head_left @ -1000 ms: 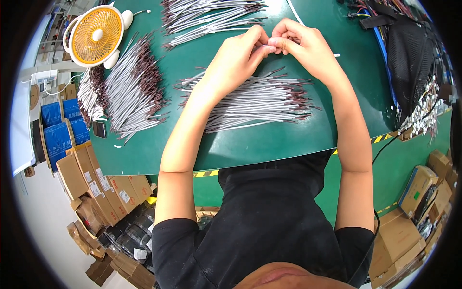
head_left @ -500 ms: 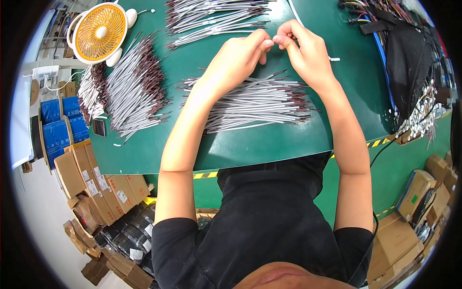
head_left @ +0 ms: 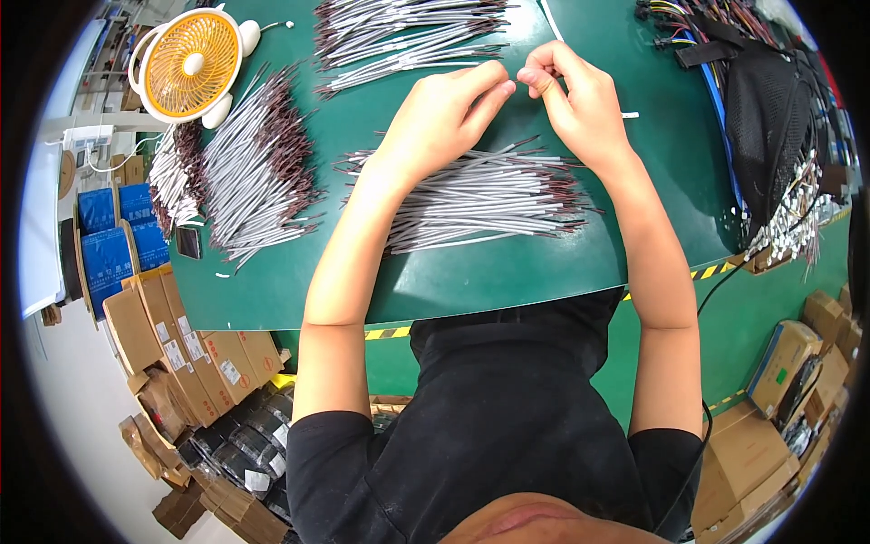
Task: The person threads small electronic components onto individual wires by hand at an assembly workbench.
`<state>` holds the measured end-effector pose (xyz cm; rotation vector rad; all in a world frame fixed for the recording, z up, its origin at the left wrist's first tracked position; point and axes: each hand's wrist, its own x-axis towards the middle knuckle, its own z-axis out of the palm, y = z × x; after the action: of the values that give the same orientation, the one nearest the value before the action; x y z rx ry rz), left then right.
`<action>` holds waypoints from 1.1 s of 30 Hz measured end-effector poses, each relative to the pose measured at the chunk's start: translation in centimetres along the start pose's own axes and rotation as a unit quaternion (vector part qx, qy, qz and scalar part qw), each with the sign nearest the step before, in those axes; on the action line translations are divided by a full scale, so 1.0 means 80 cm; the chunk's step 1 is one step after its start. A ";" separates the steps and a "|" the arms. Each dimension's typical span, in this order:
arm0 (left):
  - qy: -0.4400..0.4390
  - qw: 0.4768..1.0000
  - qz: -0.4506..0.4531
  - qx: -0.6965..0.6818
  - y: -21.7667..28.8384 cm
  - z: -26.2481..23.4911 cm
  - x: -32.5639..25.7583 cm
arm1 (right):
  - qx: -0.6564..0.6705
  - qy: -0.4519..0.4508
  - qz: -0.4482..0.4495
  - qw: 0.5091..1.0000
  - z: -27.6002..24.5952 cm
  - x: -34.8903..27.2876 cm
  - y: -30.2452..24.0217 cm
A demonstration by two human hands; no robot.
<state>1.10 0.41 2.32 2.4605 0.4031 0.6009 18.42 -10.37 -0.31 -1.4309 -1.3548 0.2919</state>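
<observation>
Facing each other near grey wires (head_left: 480, 208): left hand (head_left: 446, 113), right hand (head_left: 582, 107) — fingers (head_left: 487, 102) narrow, hold unclear.

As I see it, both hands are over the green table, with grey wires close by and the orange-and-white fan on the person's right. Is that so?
Not quite: the orange-and-white fan is on the person's left, as the head view shows. The rest holds: the left hand and right hand are over the green table, with grey wires close by.
</observation>
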 end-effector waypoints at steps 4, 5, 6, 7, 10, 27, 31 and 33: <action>-0.018 1.000 -0.020 -0.006 -0.008 -0.008 -0.001 | 0.000 0.024 0.014 1.000 -0.011 0.007 -0.001; -0.026 0.999 -0.025 -0.001 -0.009 -0.014 0.001 | -0.001 0.026 0.014 1.000 -0.015 0.009 -0.001; -0.018 1.000 -0.012 -0.003 -0.010 -0.020 0.003 | -0.002 0.049 0.033 0.998 -0.020 0.011 0.000; -0.034 0.998 -0.043 0.016 -0.012 -0.028 0.006 | -0.003 0.073 0.051 0.996 -0.025 0.012 0.002; -0.013 0.998 -0.011 0.062 -0.030 -0.047 0.004 | -0.005 0.066 0.085 0.994 -0.029 0.014 0.009; -0.017 0.995 -0.062 0.075 -0.037 -0.037 0.002 | -0.269 -0.204 0.174 0.925 -0.092 0.010 0.020; -0.223 0.974 -0.038 -0.024 0.018 0.010 -0.011 | -0.146 -0.224 0.188 0.945 -0.072 0.011 0.024; -0.211 0.976 -0.039 -0.034 0.009 0.016 -0.014 | 0.062 -0.188 0.144 0.970 -0.059 0.012 0.028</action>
<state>0.85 -1.19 1.42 2.4088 0.2989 0.0492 23.59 -11.45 0.18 -1.5153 -1.3943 0.8602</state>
